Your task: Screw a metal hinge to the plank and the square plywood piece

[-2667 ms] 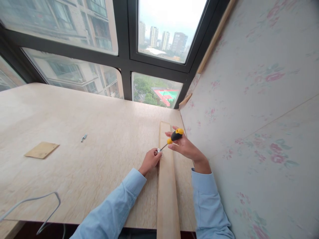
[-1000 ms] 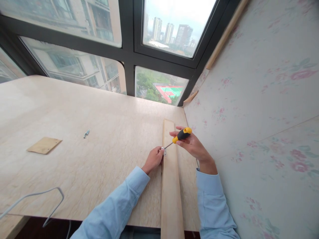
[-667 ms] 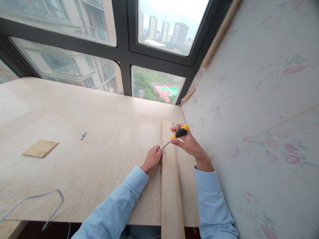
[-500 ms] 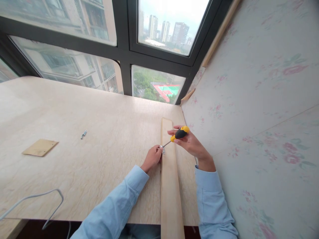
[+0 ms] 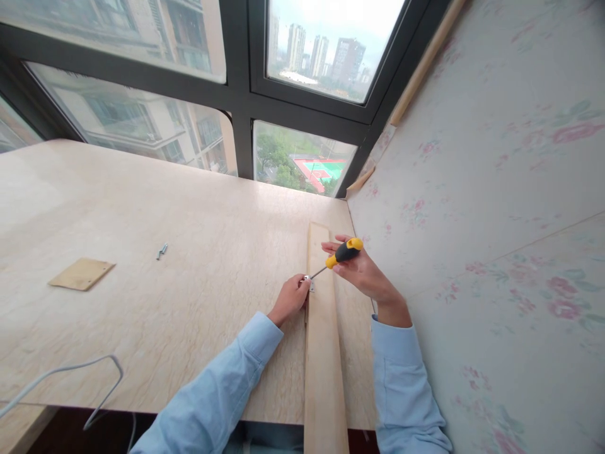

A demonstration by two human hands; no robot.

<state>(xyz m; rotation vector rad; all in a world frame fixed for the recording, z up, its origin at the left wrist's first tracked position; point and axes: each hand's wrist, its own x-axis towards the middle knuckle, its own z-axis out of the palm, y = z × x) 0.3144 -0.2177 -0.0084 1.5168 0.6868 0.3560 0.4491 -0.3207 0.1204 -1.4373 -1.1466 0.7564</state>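
A long pale wooden strip (image 5: 324, 353) lies on the beige table (image 5: 189, 302), running away from me near the right wall. My left hand (image 5: 289, 301) is closed, pinching a small metal bracket (image 5: 309, 283) against the strip's left edge. My right hand (image 5: 363, 272) grips the yellow and black handle of a screwdriver (image 5: 341, 255). The screwdriver's thin shaft slants down and left, and its tip meets the bracket. Both my sleeves are light blue.
A loose screw (image 5: 161, 251) and a thin brown plywood square (image 5: 82, 273) lie on the table's left half. A white cable (image 5: 70, 372) loops over the near left edge. A floral wallpapered wall (image 5: 472, 208) stands close on the right, dark-framed windows (image 5: 241, 101) behind.
My right hand has shifted its grip slightly on the screwdriver handle, which stays on the bracket. My left hand has stayed in place. The camera view has wobbled a little.
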